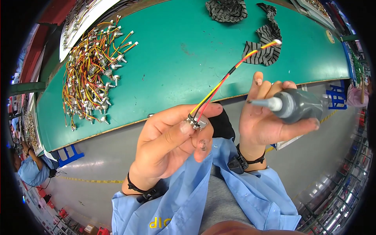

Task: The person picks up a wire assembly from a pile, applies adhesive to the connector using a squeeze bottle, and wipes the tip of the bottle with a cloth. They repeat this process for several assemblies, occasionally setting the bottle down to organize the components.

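Note:
My left hand (166, 137) pinches a small metal potentiometer (194, 122) between thumb and fingers, close to my body and off the bench's near edge. Red, yellow and black wires (225, 78) rise from its terminals up and to the right, ending in a white plug connector (277, 42). A dark band wraps the wires midway. In my right hand (256, 121) rests a dark translucent squeeze bottle (301, 106), held between thumb and fingers. Its white collar and slightly blurred nozzle point left, toward the potentiometer but apart from it. Dark smudges mark several fingertips.
A heap of wired potentiometers (92, 82) lies at the left of the green bench (168, 51). A striped cloth (264, 51) and a crumpled dark cloth (227, 11) lie at the far side. Blue stools (337, 97) stand beside the bench; another person (34, 170) is at far left.

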A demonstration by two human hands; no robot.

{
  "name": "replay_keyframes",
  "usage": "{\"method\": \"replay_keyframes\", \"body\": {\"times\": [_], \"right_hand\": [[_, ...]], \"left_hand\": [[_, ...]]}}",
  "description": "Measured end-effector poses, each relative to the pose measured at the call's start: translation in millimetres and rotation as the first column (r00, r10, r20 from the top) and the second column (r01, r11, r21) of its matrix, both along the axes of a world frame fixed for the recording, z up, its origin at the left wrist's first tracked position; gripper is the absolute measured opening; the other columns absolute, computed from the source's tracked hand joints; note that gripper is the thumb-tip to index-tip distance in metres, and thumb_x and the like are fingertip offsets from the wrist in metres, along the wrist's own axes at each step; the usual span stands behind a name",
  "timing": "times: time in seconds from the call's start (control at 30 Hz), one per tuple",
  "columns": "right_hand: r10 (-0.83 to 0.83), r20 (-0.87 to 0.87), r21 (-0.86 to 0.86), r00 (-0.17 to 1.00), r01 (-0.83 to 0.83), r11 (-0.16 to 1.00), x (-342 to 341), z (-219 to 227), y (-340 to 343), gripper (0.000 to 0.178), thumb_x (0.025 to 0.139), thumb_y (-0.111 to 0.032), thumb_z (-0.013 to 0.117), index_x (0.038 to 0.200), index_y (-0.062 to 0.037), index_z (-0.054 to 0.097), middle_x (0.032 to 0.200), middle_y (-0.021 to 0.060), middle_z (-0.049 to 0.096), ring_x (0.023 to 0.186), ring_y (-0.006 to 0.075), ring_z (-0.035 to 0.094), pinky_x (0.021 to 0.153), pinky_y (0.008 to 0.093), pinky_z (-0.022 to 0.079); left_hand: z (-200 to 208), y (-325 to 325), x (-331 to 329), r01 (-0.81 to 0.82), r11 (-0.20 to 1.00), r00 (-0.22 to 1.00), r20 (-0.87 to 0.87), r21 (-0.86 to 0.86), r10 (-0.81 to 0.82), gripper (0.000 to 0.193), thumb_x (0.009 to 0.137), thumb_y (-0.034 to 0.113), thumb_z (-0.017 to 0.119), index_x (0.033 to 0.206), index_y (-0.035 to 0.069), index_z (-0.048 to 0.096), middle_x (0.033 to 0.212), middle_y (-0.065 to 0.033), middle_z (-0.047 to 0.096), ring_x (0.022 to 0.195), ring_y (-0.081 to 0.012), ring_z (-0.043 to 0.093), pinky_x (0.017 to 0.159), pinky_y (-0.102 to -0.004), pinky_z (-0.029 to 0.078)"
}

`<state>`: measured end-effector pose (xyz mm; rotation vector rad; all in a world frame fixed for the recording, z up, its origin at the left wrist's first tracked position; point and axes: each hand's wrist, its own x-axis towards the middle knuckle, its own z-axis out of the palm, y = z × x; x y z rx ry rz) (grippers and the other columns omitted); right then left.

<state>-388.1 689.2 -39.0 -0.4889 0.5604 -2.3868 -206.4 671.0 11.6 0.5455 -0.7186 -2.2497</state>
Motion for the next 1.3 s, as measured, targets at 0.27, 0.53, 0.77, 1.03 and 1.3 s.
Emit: {"method": "replay_keyframes", "body": {"times": [0.27,0.53,0.77,1.03,1.3], "right_hand": [[0.068,-0.408,-0.195,0.911,-0.16,0.968,16,13,4,0.098,0.067,-0.086,0.05,0.106,0.0044,0.051,0.072,0.0048,0.049,0.052,0.0149,0.043,0.088,0.0442,0.034],[0.128,-0.601,-0.152,0.789,-0.27,0.951,11,17,8,0.09,0.069,-0.08,0.056,0.114,-0.0032,0.045,0.062,0.0027,0.05,0.052,0.0146,0.047,0.09,0.0417,0.025],[0.145,-0.668,-0.084,0.73,-0.268,0.96,10,23,13,0.081,0.074,-0.074,0.056,0.113,-0.0038,0.046,0.065,0.0034,0.052,0.052,0.0151,0.048,0.088,0.0429,0.025],[0.109,-0.57,-0.083,0.815,-0.189,0.979,7,23,9,0.075,0.078,-0.072,0.052,0.111,-0.0041,0.049,0.069,0.0056,0.054,0.063,0.017,0.052,0.087,0.043,0.029],[-0.113,-0.121,-0.054,0.986,0.107,0.993,6,-10,-19,0.061,0.09,-0.061,0.044,0.108,-0.0034,0.053,0.093,0.0083,0.06,0.088,0.025,0.059,0.092,0.0461,0.04]], "left_hand": [[-7,1,3,0.19,0.969,0.947,-0.291,0.16,-0.137,0.042,0.096,0.016,0.044,0.125,-0.013,0.04,0.065,0.001,0.04,0.055,-0.0096,0.041,0.049,-0.026,0.032],[-14,7,3,0.311,0.933,0.828,-0.533,0.18,-0.173,0.044,0.098,0.018,0.041,0.13,-0.012,0.04,0.067,0.0006,0.037,0.053,-0.0095,0.036,0.05,-0.0262,0.03],[-16,2,1,0.329,0.938,0.786,-0.581,0.106,-0.21,0.046,0.097,0.019,0.043,0.13,-0.013,0.04,0.067,0.0001,0.038,0.052,-0.0098,0.036,0.05,-0.0259,0.03],[4,-5,12,-0.071,0.997,0.992,-0.109,-0.024,0.068,0.043,0.094,0.013,0.045,0.13,-0.01,0.04,0.068,0.0012,0.041,0.056,-0.0082,0.042,0.047,-0.0251,0.033],[46,-112,92,0.277,0.525,0.505,0.587,-0.805,0.633,0.033,0.095,0.006,0.05,0.126,-0.004,0.054,0.083,-0.0052,0.061,0.074,-0.0119,0.059,0.07,-0.0245,0.047]]}}
